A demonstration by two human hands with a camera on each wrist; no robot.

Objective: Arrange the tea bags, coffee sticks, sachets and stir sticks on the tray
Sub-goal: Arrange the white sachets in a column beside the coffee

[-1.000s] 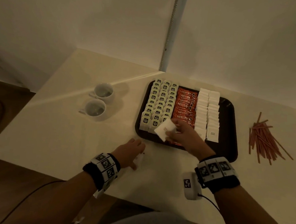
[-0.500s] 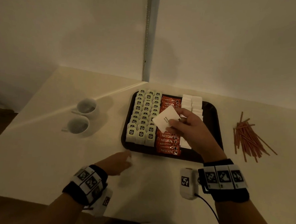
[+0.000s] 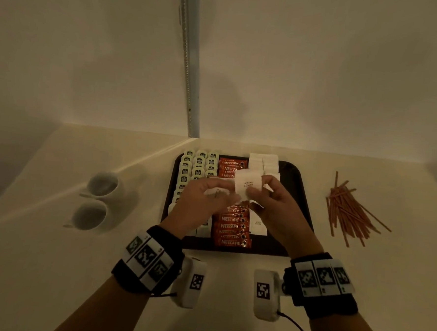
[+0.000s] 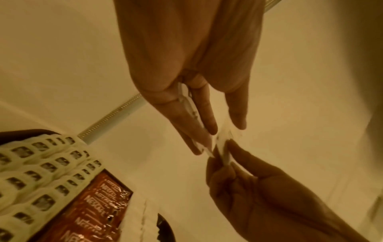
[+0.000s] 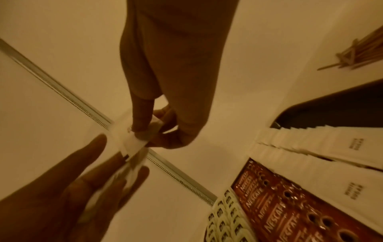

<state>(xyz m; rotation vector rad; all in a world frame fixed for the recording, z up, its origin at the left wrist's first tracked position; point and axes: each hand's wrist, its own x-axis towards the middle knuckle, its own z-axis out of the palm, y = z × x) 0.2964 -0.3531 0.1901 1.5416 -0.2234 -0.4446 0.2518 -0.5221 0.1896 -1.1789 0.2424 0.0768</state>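
Observation:
A dark tray [image 3: 299, 188] holds three columns of tea bags [image 3: 199, 162], a column of red Nescafe coffee sticks [image 3: 230, 226] and rows of white sachets [image 3: 263, 160]. Both hands hover over the tray's middle, meeting fingertip to fingertip. My right hand [image 3: 253, 193] pinches one white sugar sachet [image 3: 247, 184] by its lower edge; that sachet [image 5: 137, 140] also shows in the right wrist view. My left hand [image 3: 221, 192] pinches a few white sachets [image 4: 187, 106] between its fingers, and their edges touch the right hand's sachet. Brown stir sticks [image 3: 350, 209] lie loose on the table right of the tray.
Two white cups [image 3: 103, 184] [image 3: 89, 213] stand on the table left of the tray. The walls meet in a corner with a metal strip [image 3: 189, 61] just behind the tray. The tray's right part is bare dark surface.
My left hand has lifted off the table with sachets and come up over the tray to meet the right hand. The right hand still holds its sachet, raised slightly.

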